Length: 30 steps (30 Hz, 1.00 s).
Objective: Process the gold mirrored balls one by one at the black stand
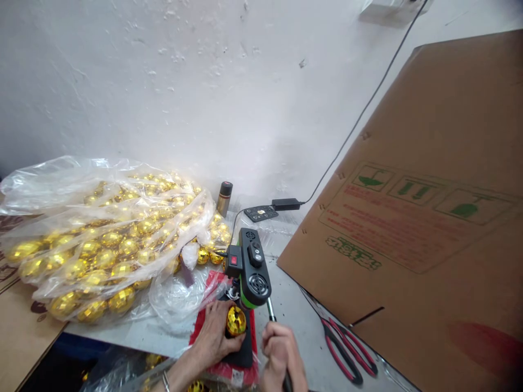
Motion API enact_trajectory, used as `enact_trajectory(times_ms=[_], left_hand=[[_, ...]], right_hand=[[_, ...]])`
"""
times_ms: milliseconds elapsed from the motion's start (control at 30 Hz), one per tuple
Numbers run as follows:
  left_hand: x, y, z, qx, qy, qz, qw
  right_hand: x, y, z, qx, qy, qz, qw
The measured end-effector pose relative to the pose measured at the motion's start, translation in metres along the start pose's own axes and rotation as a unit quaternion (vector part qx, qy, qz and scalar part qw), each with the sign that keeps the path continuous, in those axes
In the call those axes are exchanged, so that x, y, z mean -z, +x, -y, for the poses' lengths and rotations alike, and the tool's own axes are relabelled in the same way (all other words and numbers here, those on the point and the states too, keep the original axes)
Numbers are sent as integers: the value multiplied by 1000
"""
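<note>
Work on one gold mirrored ball was in hand at the bench machine, a small black-and-green unit with a red switch. The ball sat at the near side of the machine's head, over its black base. The left hand had its grip wrapped around the ball, thumb on the near side and fingers on the far side. The right hand, just right of the machine, had its grip clamped around the lever. Whether the ball touched a tool under the head was hidden.

As for progress, this single ball looked midway through its handling. Many loose balls filled a clear plastic bag left of the machine, and a few others showed at its near left. Which were finished and which remained could not be told.

Room was tight left of the machine, where the bag's film spread close to the red sheet beneath the base. To its right, a strip of grey table gave the lever hand some freedom, bounded by the scissors and, beyond, a tilted cardboard carton. Behind the machine, a power adapter and a dark-capped cylinder stood well out of the hands' way.
</note>
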State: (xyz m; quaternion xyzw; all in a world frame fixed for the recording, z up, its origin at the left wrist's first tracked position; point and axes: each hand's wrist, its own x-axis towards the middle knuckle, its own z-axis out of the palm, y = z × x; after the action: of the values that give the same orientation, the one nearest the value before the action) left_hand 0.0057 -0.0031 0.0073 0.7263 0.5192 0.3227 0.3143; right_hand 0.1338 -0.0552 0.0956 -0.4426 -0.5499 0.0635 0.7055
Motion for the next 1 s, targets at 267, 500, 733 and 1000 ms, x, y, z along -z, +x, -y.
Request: enact_trajectory(times_ms=[267,500,733,1000], left_hand=[[21,-49,39,-112,29,-29,993],[96,58,24,62,229,-96,967],[91,119,31,127,212,-105,963],[99,79,30,68,66,-138,986]], right_hand=[[0,42,35,12,5,47,999],[-2,20,22,17,2,47,999],[-2,15,17,50,6,48,998],[-4,19,23,39,4,44,998]])
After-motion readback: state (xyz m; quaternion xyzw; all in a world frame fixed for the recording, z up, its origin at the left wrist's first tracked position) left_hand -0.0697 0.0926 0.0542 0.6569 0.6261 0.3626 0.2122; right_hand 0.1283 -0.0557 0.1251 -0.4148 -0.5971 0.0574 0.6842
